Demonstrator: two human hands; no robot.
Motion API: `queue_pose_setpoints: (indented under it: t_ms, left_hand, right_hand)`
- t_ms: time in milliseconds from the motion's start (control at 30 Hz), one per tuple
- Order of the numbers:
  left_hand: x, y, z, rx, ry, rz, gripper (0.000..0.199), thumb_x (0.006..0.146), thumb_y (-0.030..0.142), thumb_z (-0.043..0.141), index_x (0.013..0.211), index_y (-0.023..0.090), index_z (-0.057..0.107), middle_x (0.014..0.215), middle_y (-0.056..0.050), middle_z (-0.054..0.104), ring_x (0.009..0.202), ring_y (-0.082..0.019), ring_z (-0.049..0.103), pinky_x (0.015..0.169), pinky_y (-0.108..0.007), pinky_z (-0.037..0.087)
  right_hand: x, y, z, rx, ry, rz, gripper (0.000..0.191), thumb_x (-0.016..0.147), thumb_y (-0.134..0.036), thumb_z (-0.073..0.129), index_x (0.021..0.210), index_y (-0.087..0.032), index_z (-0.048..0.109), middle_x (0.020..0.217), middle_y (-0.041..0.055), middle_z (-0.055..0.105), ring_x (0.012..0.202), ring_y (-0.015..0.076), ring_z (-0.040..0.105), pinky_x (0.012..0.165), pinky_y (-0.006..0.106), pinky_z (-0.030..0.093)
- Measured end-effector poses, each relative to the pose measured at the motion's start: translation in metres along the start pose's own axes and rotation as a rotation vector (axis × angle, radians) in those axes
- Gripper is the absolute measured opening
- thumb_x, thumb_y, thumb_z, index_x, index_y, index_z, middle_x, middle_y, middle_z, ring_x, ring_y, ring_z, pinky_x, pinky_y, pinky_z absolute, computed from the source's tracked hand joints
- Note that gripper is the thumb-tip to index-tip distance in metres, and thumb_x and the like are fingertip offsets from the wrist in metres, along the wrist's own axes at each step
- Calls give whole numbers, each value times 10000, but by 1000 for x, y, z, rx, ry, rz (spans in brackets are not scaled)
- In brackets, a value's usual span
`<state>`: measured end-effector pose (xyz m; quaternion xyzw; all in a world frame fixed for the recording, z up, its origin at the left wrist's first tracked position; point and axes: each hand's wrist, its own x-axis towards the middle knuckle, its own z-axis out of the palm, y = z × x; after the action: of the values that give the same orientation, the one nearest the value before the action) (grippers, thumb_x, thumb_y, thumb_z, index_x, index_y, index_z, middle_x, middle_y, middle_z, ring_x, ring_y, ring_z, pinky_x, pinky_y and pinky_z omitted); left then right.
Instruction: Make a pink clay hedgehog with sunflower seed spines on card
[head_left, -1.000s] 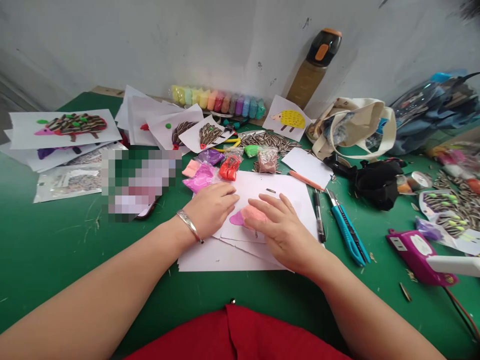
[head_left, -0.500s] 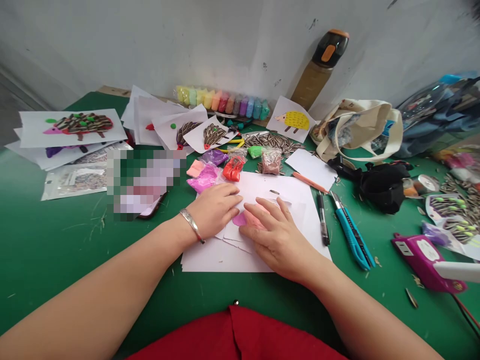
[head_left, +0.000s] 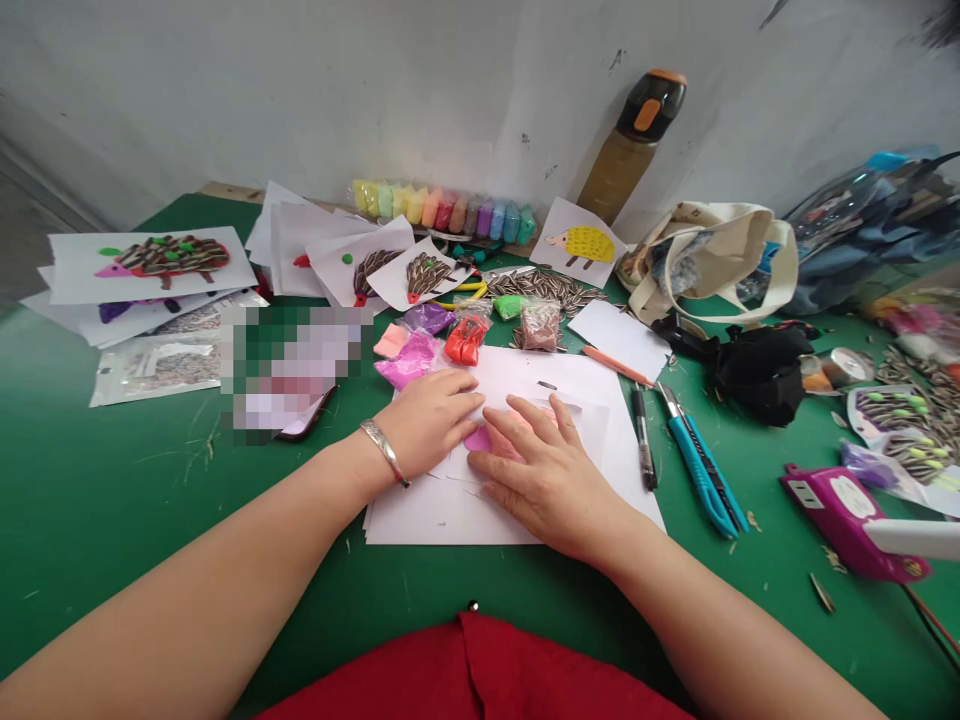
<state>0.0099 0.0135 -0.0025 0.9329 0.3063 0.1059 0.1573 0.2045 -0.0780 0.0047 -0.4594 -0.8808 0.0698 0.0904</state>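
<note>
On the white paper (head_left: 465, 520) in front of me lies a flat patch of pink and orange modelling clay (head_left: 501, 442), partly hidden by my fingers. My right hand (head_left: 544, 480) rests over it, fingers spread, the thumb near its purple-pink edge. My left hand (head_left: 431, 425) lies palm down on the paper's left side, fingers stretched out, just left of the clay. A bag of magenta clay (head_left: 409, 360) touches the paper above the left hand. Near it are a red clay packet (head_left: 466, 340) and a brown clay packet (head_left: 540, 326).
Right of the paper lie a black pen (head_left: 643, 440) and a blue utility knife (head_left: 703, 475). A magenta glue gun (head_left: 851, 520) is farther right. Hedgehog pictures (head_left: 172, 265) are stacked at the left. Sunflower seeds (head_left: 547, 288), a bottle (head_left: 630, 150) and a cloth bag (head_left: 712, 255) stand at the back.
My right hand has shifted slightly left over the clay, its fingers still spread. My left hand stays in place on the paper. The view has moved slightly.
</note>
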Motion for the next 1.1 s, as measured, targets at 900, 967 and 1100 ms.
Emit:
queue_pose_setpoints:
  t_ms: [900, 967, 1100]
  left_hand:
    - [1, -4, 5, -11, 86, 4, 213, 911, 181, 461, 987, 161, 660, 1073, -108, 619, 1049, -247, 559, 945, -434, 460]
    - [0, -3, 5, -15, 81, 0, 213, 915, 181, 460, 993, 157, 657, 1066, -111, 616, 1035, -245, 562, 931, -427, 465]
    - [0, -1, 4, 10, 53, -7, 209, 919, 173, 454, 983, 147, 651, 1053, -110, 608, 999, -237, 559, 899, -412, 471]
  right_hand:
    - [13, 9, -5, 51, -25, 137, 331, 945, -350, 461, 1247, -294, 582, 1452, 76, 453, 1346, 328, 338, 1093, 667, 176]
    - [16, 8, -5, 47, -43, 132, 330, 947, -356, 457, 1247, -298, 583, 1445, 71, 459, 1335, 326, 351, 1093, 665, 180]
    - [16, 8, -1, -14, -8, 113, 320, 974, -370, 408, 1223, -317, 602, 1430, 49, 477, 1340, 331, 343, 1094, 669, 154]
